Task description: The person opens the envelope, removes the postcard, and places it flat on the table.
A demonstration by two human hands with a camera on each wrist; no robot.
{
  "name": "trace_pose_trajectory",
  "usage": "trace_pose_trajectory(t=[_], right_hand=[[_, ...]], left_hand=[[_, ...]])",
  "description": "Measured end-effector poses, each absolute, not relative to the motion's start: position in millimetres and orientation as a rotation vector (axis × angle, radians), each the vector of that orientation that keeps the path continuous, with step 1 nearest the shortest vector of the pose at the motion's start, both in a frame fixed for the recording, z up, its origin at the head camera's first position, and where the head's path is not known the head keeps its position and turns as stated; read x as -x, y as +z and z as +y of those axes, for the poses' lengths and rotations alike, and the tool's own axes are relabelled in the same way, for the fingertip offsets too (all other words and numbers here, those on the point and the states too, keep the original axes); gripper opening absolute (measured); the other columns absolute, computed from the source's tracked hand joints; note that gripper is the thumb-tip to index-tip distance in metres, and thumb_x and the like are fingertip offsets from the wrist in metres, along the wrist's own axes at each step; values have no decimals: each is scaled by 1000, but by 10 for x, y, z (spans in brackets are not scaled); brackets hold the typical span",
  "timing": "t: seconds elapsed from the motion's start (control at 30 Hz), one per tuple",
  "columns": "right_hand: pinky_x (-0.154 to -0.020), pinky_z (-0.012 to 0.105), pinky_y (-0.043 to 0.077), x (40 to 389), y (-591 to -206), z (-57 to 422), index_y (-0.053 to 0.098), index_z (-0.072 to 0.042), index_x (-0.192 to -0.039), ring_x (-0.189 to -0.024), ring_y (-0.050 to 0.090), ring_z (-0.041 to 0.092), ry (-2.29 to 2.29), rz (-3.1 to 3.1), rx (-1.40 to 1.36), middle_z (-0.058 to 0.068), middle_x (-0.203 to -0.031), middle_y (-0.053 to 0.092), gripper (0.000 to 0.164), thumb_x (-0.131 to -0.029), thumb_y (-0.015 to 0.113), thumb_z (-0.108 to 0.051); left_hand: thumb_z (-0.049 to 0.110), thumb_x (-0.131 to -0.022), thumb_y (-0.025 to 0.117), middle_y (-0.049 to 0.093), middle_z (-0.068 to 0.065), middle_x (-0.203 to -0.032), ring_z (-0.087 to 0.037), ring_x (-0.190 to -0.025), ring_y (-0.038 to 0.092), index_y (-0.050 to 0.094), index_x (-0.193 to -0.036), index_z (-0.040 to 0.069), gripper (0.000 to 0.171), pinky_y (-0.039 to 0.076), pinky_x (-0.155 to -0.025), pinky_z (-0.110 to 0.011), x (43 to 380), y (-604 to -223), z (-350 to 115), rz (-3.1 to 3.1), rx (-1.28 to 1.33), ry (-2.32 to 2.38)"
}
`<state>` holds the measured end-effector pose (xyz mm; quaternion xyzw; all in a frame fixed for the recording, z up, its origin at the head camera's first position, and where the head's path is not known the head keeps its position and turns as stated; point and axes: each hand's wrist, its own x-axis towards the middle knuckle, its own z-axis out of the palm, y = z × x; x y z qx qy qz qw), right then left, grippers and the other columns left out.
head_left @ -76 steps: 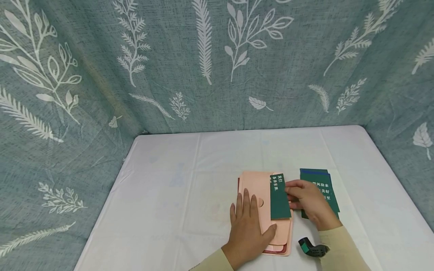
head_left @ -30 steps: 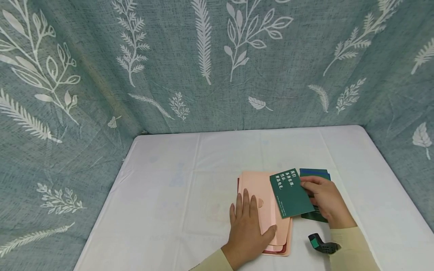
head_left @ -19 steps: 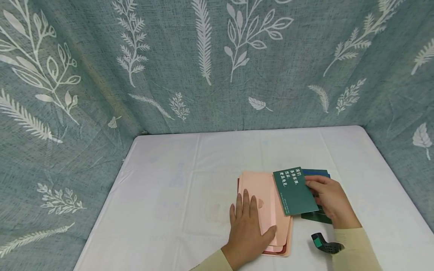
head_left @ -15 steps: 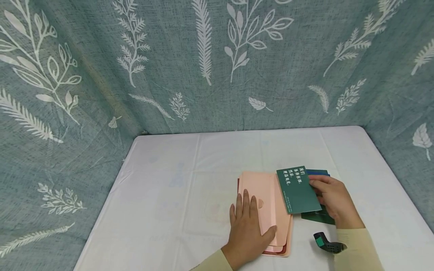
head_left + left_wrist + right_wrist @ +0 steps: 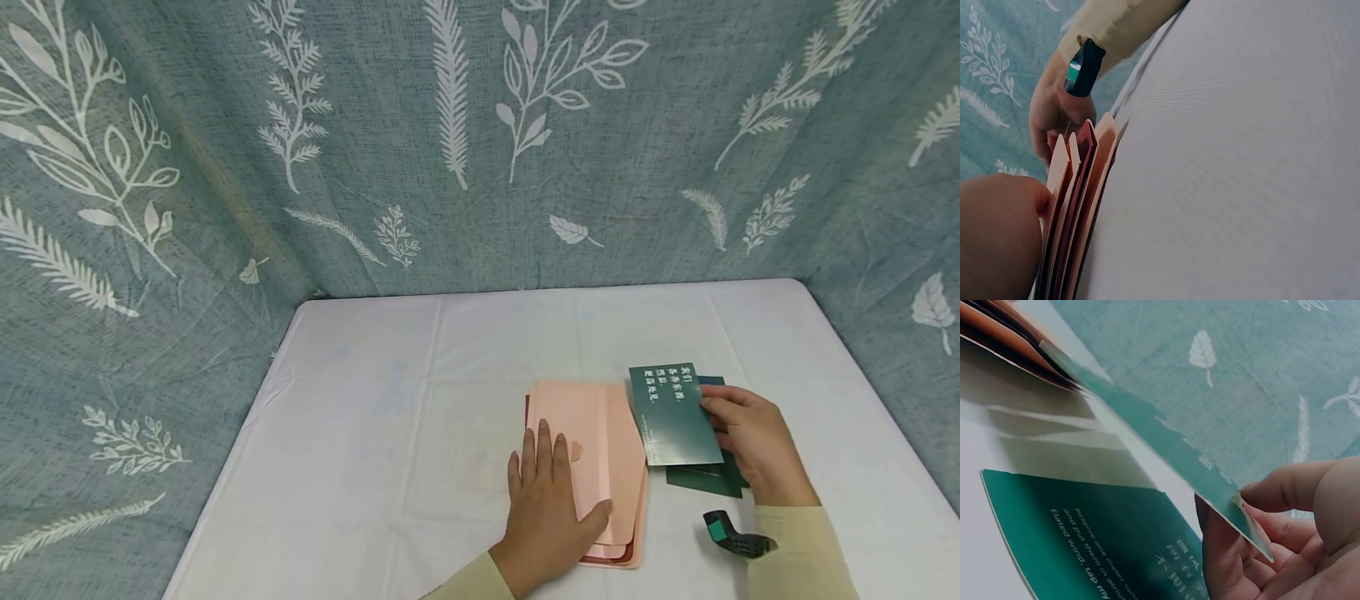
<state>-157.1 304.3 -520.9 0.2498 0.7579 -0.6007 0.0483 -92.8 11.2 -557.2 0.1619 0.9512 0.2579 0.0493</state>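
Observation:
My right hand (image 5: 753,433) pinches a green card (image 5: 675,421) with white lettering by its right edge. In the right wrist view the card is tilted, its thumb side raised above the table. Under and behind it lie other green cards (image 5: 701,480), partly covered by the held card and the hand. My left hand (image 5: 546,508) lies with straight fingers spread flat on a stack of pink envelopes (image 5: 588,408). The top envelope's flap (image 5: 630,417) points right, towards the held card. In the left wrist view, pink and dark red layers show in the stack.
A white cloth (image 5: 360,433) covers the table, and a leafy blue-green curtain (image 5: 480,150) hangs behind and at the sides. A black wrist strap piece (image 5: 738,537) with a green patch sits at the right sleeve.
The right hand has drawn the green card out from the top envelope and carried it right, over the other green cards. More of the envelope's flap shows. My left hand has stayed in place.

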Motion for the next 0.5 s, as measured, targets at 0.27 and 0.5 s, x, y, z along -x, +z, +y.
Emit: trace_pose_trajectory(t=[0.27, 0.5], right_hand=[[-73, 29, 56, 1567, -5205, 3092, 62, 3, -147, -100, 58, 18, -1827, 2312, -831, 9, -121, 63, 42, -111, 61, -19], [-72, 29, 56, 1555, -5203, 3137, 62, 2, -147, -100, 58, 21, -1787, 2366, -877, 13, -123, 63, 42, -112, 57, -22]], left_hand=[[61, -101, 66, 11, -26, -178, -45, -163, 6, 33, -166, -5, 99, 14, -121, -73, 925, -5576, 108, 2912, -510, 781], [61, -101, 66, 11, -26, -178, -45, -163, 6, 33, -166, -5, 99, 14, -121, -73, 925, -5573, 108, 2911, -510, 787]])
